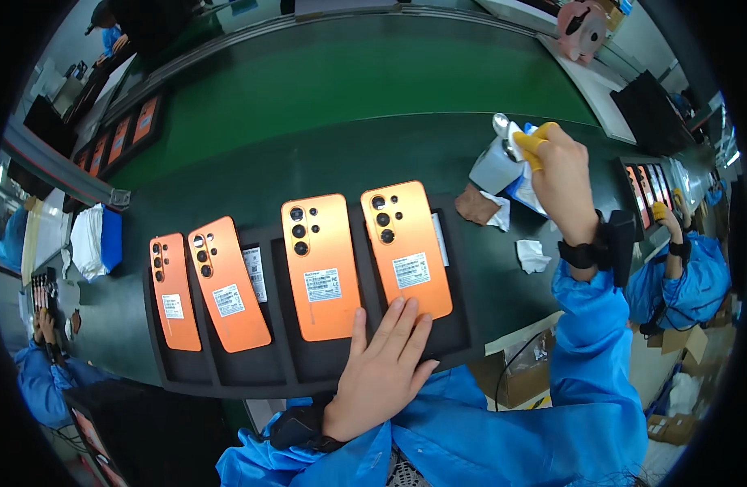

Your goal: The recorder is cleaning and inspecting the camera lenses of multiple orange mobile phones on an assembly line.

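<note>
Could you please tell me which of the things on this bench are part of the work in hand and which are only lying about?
In hand:
- four orange phones in the black tray
- left hand
- right hand, at the white dispenser bottle

Lying about:
- brown cloth
- crumpled white wipe

Four orange phones lie backs up in a black tray [462, 345] at the worktop's near edge. The rightmost phone [406, 247] is under fingertips. A white bottle [497, 166] stands near the far right.

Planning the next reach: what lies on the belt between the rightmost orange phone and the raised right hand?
In the head view, a brown cloth with a white wipe beside it lies between the rightmost orange phone and the right hand.
</note>
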Available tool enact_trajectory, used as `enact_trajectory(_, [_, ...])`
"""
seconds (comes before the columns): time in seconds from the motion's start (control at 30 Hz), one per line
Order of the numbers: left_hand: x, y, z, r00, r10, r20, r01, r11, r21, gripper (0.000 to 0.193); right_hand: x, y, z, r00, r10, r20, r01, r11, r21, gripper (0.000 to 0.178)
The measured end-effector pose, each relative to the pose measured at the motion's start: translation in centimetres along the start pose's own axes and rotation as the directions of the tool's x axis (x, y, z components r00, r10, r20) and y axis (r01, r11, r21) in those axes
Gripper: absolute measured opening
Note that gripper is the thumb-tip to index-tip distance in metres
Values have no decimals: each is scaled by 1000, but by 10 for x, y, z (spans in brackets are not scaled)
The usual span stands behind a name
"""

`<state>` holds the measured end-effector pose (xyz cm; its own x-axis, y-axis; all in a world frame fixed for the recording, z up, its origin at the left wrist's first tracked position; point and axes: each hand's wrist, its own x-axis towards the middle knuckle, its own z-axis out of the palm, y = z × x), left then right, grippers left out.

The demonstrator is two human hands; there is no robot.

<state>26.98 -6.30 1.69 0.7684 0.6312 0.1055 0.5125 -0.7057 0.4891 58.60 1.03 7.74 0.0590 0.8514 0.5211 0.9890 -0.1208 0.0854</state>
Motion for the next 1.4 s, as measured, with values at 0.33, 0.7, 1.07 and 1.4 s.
enact_trajectory(0.33, [2, -1, -1, 998, -21, 59, 20, 1000, 15, 57, -54, -116, 9, 932, -356, -69, 356, 860, 365, 26])
enact_trajectory(0.7, [5, 0, 0, 997, -10, 70, 12, 1000, -22, 57, -62, -130, 17, 917, -397, -29, 385, 868, 314, 25])
enact_trajectory(1.07, [5, 0, -4, 996, -34, 85, 36, 999, -30, 58, -44, -124, 40, 883, -447, -144, 469, 843, 262, 21])
enact_trajectory(1.4, [4, 0, -4, 996, -38, 81, 44, 997, -65, 59, -29, -116, 38, 839, -540, -57, 536, 805, 256, 16])
